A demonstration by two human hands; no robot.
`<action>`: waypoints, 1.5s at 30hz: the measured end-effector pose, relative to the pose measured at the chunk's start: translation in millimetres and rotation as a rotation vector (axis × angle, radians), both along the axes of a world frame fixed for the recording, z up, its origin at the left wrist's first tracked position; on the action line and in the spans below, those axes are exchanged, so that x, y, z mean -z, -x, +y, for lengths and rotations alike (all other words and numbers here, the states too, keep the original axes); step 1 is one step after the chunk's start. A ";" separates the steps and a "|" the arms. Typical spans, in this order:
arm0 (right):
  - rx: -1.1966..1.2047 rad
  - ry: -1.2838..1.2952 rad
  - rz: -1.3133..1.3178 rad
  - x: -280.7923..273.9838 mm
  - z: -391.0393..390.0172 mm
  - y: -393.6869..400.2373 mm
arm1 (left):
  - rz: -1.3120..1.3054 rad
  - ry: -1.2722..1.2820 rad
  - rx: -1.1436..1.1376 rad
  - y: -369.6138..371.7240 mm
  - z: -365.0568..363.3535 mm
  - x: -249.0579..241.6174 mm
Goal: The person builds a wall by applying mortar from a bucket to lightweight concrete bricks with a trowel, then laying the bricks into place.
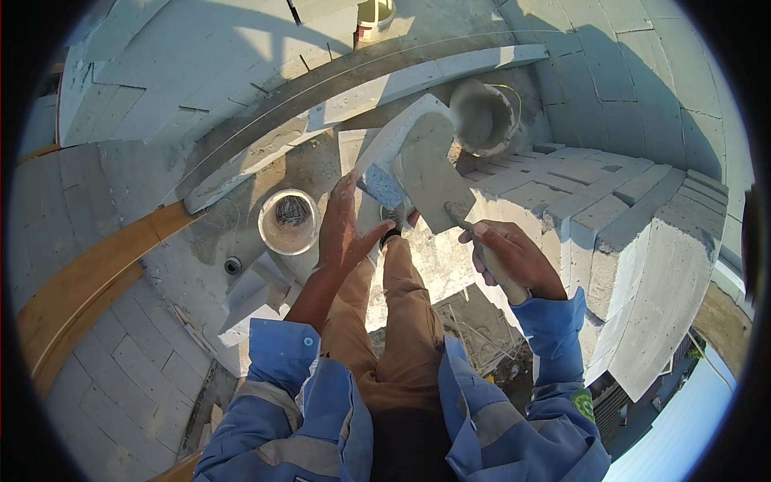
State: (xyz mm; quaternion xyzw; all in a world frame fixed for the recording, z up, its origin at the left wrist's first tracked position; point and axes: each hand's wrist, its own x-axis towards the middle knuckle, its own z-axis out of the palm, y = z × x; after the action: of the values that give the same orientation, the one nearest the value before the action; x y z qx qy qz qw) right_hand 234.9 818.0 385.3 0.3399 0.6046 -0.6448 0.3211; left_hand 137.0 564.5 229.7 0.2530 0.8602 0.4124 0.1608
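My left hand (347, 221) holds a pale concrete block (399, 136) at its near end, thumb toward the right side. A bluish-grey speckled face shows on that end of the block. In my right hand (516, 255) is a trowel (440, 183), its handle gripped by wrapped fingers. Its broad blade looks coated in grey mortar and overlaps the right side of the block in this view. Below both hands are my legs in brown trousers and one dark shoe, partly hidden.
A low block row (418, 79) curves across behind the block. A mortar bucket (514, 120) stands beyond the trowel; another bucket (267, 233) holds thin metal pieces at left. Stacked blocks (598, 189) rise at right. A wooden board (104, 277) lines the left.
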 end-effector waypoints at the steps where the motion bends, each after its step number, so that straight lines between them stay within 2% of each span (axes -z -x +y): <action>1: -0.050 -0.016 0.002 -2.5 -0.1 -0.1 | -0.011 -0.041 -0.013 -0.8 5.7 1.6; 3: -0.085 -0.040 0.010 -4.1 2.9 -0.2 | -0.020 -0.087 -0.031 -0.5 14.3 4.2; 5: -0.283 -0.125 0.033 -3.8 9.7 0.9 | 0.022 -0.106 -0.042 1.9 18.1 8.6; 8: -0.372 -0.289 0.076 -4.7 23.1 16.8 | 0.039 -0.078 -0.032 3.9 19.7 14.3; 12: -0.271 -0.273 0.096 19.7 59.4 37.1 | -0.034 -0.089 -0.044 4.0 22.0 10.7; 14: -0.084 -0.220 0.114 26.7 76.0 43.0 | 0.008 -0.104 -0.031 4.3 20.3 15.1; 18: -0.030 -0.219 0.095 19.0 81.1 41.5 | 0.073 -0.101 -0.015 3.1 17.0 26.5; 20: -0.045 -0.019 0.093 16.5 82.0 39.9 | -0.049 -0.173 -0.048 4.0 19.4 26.4; 23: 0.006 0.083 0.074 27.4 91.3 43.0 | -0.014 -0.094 -0.033 5.4 18.8 16.3; 24: 0.009 0.083 0.071 28.4 96.0 44.8 | -0.017 -0.094 -0.031 4.6 18.7 15.8; 26: 0.137 -0.123 0.019 28.0 105.6 47.8 | -0.010 -0.111 -0.038 5.1 18.6 16.5; 27: 0.136 -0.122 0.018 25.6 106.7 46.6 | -0.011 -0.109 -0.038 5.7 18.1 17.2; 29: 0.016 -0.163 0.090 17.2 103.4 42.6 | 0.028 -0.110 -0.027 5.7 17.8 19.9; 32: 0.030 -0.104 0.148 11.5 66.7 28.1 | -0.017 -0.131 -0.043 5.3 16.7 22.5; 37: 0.147 0.096 0.050 11.3 8.7 10.2 | -0.027 -0.096 -0.040 6.6 17.2 23.3; 41: 0.047 0.173 -0.012 8.6 -17.8 1.6 | -0.013 -0.084 -0.018 6.4 15.3 25.8; 43: 0.026 0.136 0.005 10.3 -26.3 -1.7 | -0.020 -0.097 -0.018 5.9 16.2 26.5; 45: 0.040 -0.027 0.034 14.4 -36.6 -1.7 | -0.026 -0.103 -0.017 6.0 14.7 27.4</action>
State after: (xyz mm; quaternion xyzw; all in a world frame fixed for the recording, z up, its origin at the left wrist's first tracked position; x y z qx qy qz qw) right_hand 236.6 781.4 370.9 0.3454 0.6116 -0.6485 0.2933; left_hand 131.0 579.2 202.2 0.2485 0.8377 0.4609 0.1552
